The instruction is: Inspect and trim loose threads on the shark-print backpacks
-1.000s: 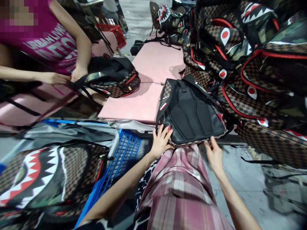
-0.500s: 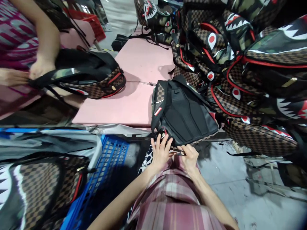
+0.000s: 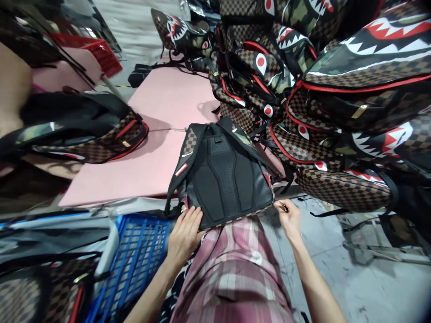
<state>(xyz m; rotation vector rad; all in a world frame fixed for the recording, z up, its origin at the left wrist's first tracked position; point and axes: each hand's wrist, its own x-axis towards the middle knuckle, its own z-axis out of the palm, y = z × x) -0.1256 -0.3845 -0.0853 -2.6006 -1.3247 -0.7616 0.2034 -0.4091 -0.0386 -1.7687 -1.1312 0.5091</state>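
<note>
A backpack (image 3: 222,175) lies with its black padded back panel up, its shoulder straps spread and its brown checkered edge towards me. Its lower part reaches over the table's front edge to my lap. My left hand (image 3: 186,231) grips the lower left corner, fingers on top and thumb along the edge. At the lower right corner my right hand (image 3: 290,220) is closed in a pinch. A small dark metal piece shows between its fingers, too small to name; whether the fingers also hold the bag's corner, I cannot tell.
Checkered shark-face backpacks (image 3: 336,116) are heaped on the right. The pink tabletop (image 3: 161,98) extends behind my bag. At left another person's arm (image 3: 13,85) is by a second backpack (image 3: 90,130). A blue basket (image 3: 141,242) stands low left, beside another checkered bag (image 3: 60,287).
The backpack has turned straighter and come nearer to me. My hands, close together before, are now apart at its two lower corners. The view has shifted to the right.
</note>
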